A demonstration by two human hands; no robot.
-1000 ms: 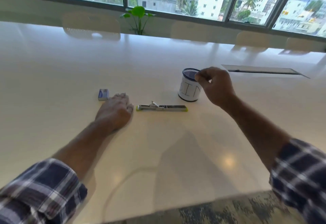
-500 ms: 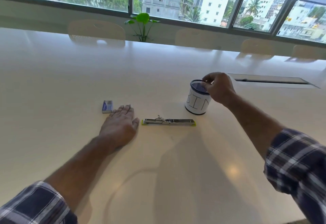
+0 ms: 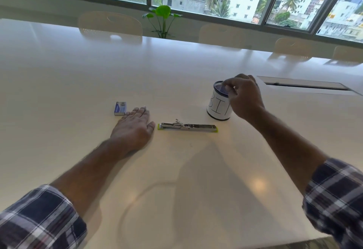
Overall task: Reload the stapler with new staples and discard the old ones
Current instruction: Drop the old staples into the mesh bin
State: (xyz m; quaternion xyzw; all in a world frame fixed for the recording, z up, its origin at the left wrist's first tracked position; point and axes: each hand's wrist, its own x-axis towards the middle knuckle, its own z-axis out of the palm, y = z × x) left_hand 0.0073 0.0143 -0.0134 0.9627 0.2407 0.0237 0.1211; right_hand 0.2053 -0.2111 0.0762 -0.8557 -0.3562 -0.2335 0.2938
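White desk (image 3: 78, 76) carries our work: our left hand (image 3: 133, 129) rests flat, fingers straight, between the staple box (image 3: 120, 108) and the opened stapler (image 3: 187, 126). Our right hand (image 3: 244, 99) hovers over the bin (image 3: 219, 103), fingers pinched; whether staples remain in them we cannot tell. Discarding seems in hand; next we need the box.

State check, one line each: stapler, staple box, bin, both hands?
stapler: swung open, lying flat on the table, untouched.
staple box: closed, flat on the table, just beyond the left hand's fingertips.
bin: upright, top open, mesh inside visible.
left hand: flat on the table, fingers straight, holding nothing.
right hand: over the bin's rim, fingertips pinched together; anything held is too small to see.
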